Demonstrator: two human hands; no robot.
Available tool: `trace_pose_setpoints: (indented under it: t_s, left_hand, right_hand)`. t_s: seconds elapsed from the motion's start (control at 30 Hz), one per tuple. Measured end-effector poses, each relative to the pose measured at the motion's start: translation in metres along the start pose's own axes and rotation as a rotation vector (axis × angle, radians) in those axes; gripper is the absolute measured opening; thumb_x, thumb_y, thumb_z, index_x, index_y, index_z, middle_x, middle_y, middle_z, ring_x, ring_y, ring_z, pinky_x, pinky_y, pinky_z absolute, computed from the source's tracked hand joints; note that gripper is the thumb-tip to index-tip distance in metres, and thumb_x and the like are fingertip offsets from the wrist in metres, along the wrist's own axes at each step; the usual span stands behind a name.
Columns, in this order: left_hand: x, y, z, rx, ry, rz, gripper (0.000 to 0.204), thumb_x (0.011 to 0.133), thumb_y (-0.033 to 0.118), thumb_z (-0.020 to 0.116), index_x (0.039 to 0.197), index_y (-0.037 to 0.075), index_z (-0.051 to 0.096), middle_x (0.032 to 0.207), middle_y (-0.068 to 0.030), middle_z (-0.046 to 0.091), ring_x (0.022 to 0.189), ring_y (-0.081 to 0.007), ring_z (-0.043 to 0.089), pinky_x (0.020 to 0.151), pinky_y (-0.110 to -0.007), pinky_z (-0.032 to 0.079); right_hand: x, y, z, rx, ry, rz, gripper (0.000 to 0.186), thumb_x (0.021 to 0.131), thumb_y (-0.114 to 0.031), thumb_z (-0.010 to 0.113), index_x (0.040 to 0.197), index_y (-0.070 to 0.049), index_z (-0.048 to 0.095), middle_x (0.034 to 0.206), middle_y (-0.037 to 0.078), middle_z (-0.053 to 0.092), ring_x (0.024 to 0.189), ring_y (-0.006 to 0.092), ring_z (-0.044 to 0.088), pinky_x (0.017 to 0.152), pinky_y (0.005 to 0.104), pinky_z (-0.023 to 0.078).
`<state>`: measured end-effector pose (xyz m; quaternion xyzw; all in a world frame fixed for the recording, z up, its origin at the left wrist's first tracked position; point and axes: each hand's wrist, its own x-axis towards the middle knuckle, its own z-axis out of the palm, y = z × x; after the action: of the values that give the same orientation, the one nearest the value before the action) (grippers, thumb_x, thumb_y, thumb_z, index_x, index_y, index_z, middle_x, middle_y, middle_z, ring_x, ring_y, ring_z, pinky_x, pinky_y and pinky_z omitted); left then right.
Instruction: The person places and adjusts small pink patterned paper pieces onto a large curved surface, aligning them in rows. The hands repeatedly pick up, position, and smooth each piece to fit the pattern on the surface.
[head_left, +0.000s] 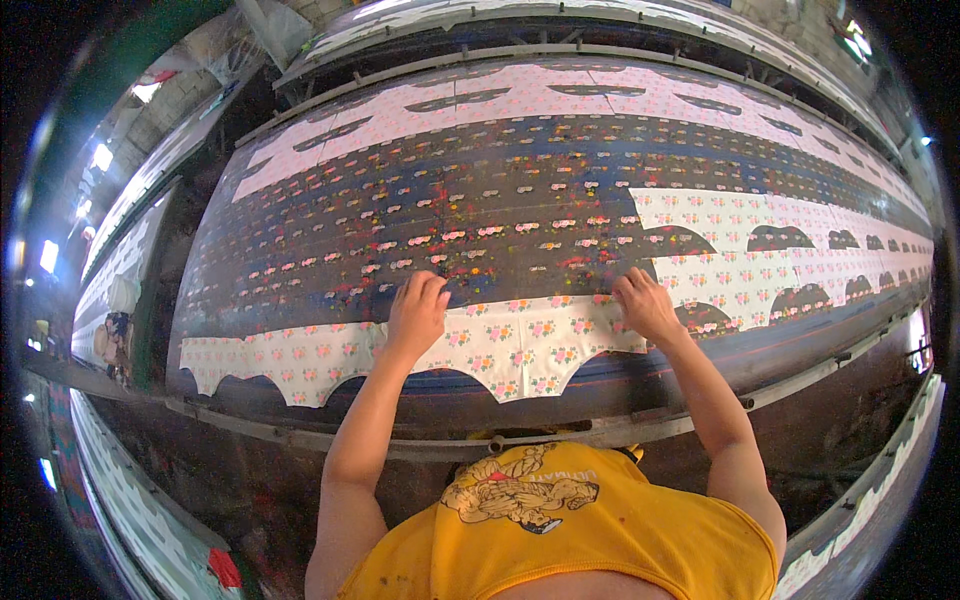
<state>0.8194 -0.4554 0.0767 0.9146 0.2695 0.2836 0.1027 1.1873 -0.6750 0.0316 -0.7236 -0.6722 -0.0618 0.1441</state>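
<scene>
Left hand and right hand, fingers curled, pinch unclear, at top edge of white floral-print scalloped cloth strip; smooth evenly onto dark paint-speckled tabletop.

I am in a dim room with long tables. The big dark table in front of me has a pale pipe along its near edge. Another long table runs up the left side of the frame, and one more table goes across the top. At the upper left I see a gray wall. Bright patches, maybe windows, shine at the far left. A bright light glows at the upper right. The floor at the lower left is dark.
</scene>
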Motion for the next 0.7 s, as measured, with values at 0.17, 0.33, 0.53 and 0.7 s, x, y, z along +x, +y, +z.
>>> trace_pose_setpoints:
  t_s: [0.17,0.33,0.53,0.7]
  left_hand:
    - [-0.045,-0.009,0.052,-0.084,-0.212,0.149,0.016,0.089,0.011,0.065,0.104,0.004,0.063,0.114,-0.0127,0.058,0.108,-0.0329,0.059,0.092,-0.046,0.048]
    - [-0.055,0.030,0.066,-0.089,-0.384,0.233,0.051,0.096,0.032,0.061,0.137,0.004,0.053,0.145,-0.0164,0.046,0.138,-0.0331,0.041,0.114,-0.054,0.031]
    - [-0.065,0.042,0.063,0.143,-0.584,0.430,0.081,0.097,0.065,0.039,0.154,0.007,0.035,0.164,-0.0143,0.024,0.151,-0.0336,0.023,0.117,-0.068,0.011]
    - [-0.072,0.050,0.057,0.041,-0.635,0.631,0.083,0.096,0.069,0.037,0.155,0.011,0.035,0.164,-0.0099,0.026,0.152,-0.0296,0.022,0.118,-0.066,0.012]
  right_hand:
    - [0.000,-0.027,0.005,0.131,-0.033,-0.190,0.023,0.089,-0.019,0.068,0.107,-0.006,0.061,0.109,0.012,0.061,0.106,0.0307,0.061,0.087,0.0418,0.052]
    - [0.000,-0.072,0.007,0.261,-0.115,-0.338,0.044,0.095,-0.029,0.062,0.135,-0.013,0.056,0.144,0.013,0.051,0.134,0.0320,0.047,0.110,0.0510,0.037]
    - [0.000,-0.073,0.016,0.045,-0.248,-0.342,0.058,0.102,-0.052,0.040,0.152,-0.023,0.042,0.162,0.006,0.033,0.150,0.0310,0.030,0.122,0.0566,0.017]
    - [-0.004,-0.069,0.013,0.049,-0.289,-0.184,0.057,0.104,-0.051,0.037,0.154,-0.023,0.039,0.164,0.009,0.029,0.150,0.0354,0.026,0.122,0.0596,0.013]
